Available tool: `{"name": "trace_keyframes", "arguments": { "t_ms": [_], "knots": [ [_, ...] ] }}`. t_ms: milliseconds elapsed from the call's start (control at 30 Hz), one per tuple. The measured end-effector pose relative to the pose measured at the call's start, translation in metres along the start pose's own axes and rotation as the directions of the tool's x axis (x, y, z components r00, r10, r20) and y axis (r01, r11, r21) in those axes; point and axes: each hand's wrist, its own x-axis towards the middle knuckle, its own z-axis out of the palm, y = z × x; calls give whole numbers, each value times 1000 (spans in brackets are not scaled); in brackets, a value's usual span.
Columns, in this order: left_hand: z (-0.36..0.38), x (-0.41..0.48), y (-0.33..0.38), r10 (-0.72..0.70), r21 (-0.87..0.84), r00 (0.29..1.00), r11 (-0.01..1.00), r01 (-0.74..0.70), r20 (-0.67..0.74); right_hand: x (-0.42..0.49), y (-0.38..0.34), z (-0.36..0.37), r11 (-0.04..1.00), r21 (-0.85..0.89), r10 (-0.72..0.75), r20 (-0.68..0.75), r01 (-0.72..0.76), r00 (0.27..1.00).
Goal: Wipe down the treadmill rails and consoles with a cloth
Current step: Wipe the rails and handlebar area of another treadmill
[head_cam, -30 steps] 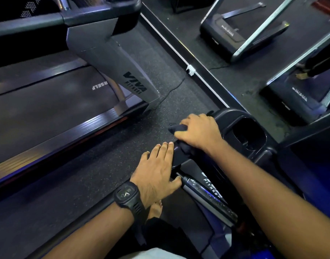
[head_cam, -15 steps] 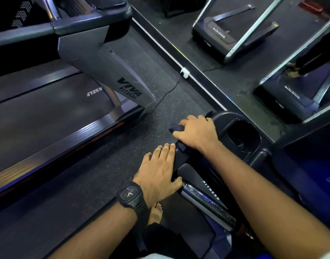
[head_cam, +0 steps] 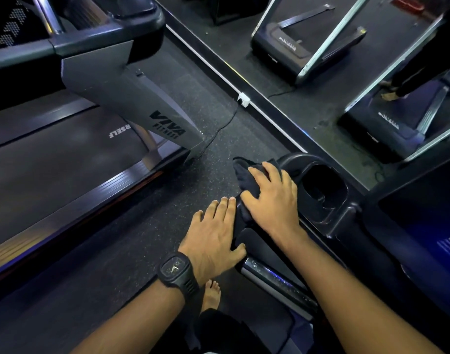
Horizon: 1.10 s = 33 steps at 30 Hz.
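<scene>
A dark cloth (head_cam: 244, 175) lies bunched on the left end of the black treadmill console (head_cam: 346, 213), beside its cup holder (head_cam: 323, 185). My right hand (head_cam: 275, 203) presses down on the cloth with fingers spread, and part of the cloth sticks out past the fingertips. My left hand (head_cam: 213, 236), with a black watch (head_cam: 176, 270) on its wrist, rests flat against the side of the same console arm. Its thumb lies on top, just above the chrome rail (head_cam: 275, 279).
A grey neighbouring treadmill (head_cam: 132, 98) marked VIVA FITNESS stands left, with its belt (head_cam: 53, 162) and side rail. Speckled rubber floor (head_cam: 142, 226) runs between the machines. A wall mirror (head_cam: 321, 47) ahead reflects treadmills. A white socket (head_cam: 243, 99) with a cable sits at its base. My bare foot (head_cam: 211, 295) is below.
My right hand has flattened and spread on the cloth, and more cloth shows past the fingertips. My left hand has stayed on the console arm. The view has shifted slightly.
</scene>
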Motion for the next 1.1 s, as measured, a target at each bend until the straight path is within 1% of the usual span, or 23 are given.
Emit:
{"name": "trace_keyframes", "arguments": {
  "t_ms": [33,100,133,167,200,300,333,367,400,467,533,567,600,667,700,733,767,867,900,933,967,1033,1100],
  "knots": [
    [0,1,0,2,3,1000,1000,-2,0,11,-2,-3,1000,-16,13,29,-13,999],
    [-1,3,1,7,13,1000,1000,-7,-10,38,-7,-14,994,-31,106,132,-103,985],
    [-1,5,2,11,17,1000,1000,-10,-12,46,-7,-17,988,-39,153,161,-149,975],
    [-1,5,3,13,17,1000,1000,-13,-11,46,-7,-17,986,-42,168,168,-164,971],
    [-1,5,4,11,13,1000,1000,-11,-9,40,-6,-16,990,-48,140,163,-134,977],
    [-2,4,3,-2,8,1000,1000,2,-14,1,-6,-8,997,-46,-53,129,60,990],
    [-2,4,2,-4,8,1000,1000,4,-19,2,-5,-7,994,-52,-87,125,94,988],
    [-2,2,1,-4,7,1000,1000,4,-17,10,-2,-8,994,-56,-88,133,96,987],
    [-1,-1,-1,-6,7,1000,1000,6,-12,20,0,-10,996,-63,-58,141,68,988],
    [-1,-5,-3,-12,2,1000,1000,12,-9,33,3,-13,997,-49,60,137,-53,989],
    [-1,-8,-5,-21,-9,1000,1000,21,-7,22,1,-10,991,-12,136,60,-136,989],
    [-1,-10,-5,-27,-9,1000,1000,27,-10,8,-4,-7,993,12,118,7,-118,993],
    [-1,-11,-6,-35,-9,999,999,35,-12,-8,-11,-5,998,35,57,-26,-56,998],
    [0,-14,-8,-60,-17,998,998,60,-4,-30,-21,1,992,51,-114,2,114,993],
    [1,-15,-10,-69,-22,998,997,69,-2,-31,-21,3,984,29,-177,23,177,984],
    [1,-17,-12,-74,-24,997,997,74,0,-25,-17,3,979,8,-202,23,202,979],
    [2,-19,-13,-75,-24,997,997,75,3,-16,-12,2,984,4,-177,2,177,984],
    [3,-25,-14,-75,-22,997,997,75,-5,-5,-3,-1,998,53,46,-71,-42,996],
    [4,-26,-14,-75,-22,997,997,75,-7,-13,-9,1,994,67,88,-84,-83,993],
    [5,-28,-15,-74,-19,997,997,74,-4,-24,-19,3,994,71,88,-87,-82,992],
    [5,-29,-16,-76,-18,997,997,76,3,-38,-31,7,997,64,47,-85,-41,995],
    [6,-33,-19,-85,-25,996,996,86,14,-60,-47,15,994,48,-91,-77,95,993],
    [5,-35,-21,-97,-33,995,995,97,12,-57,-43,17,987,25,-154,-73,156,985]
  ]
}}
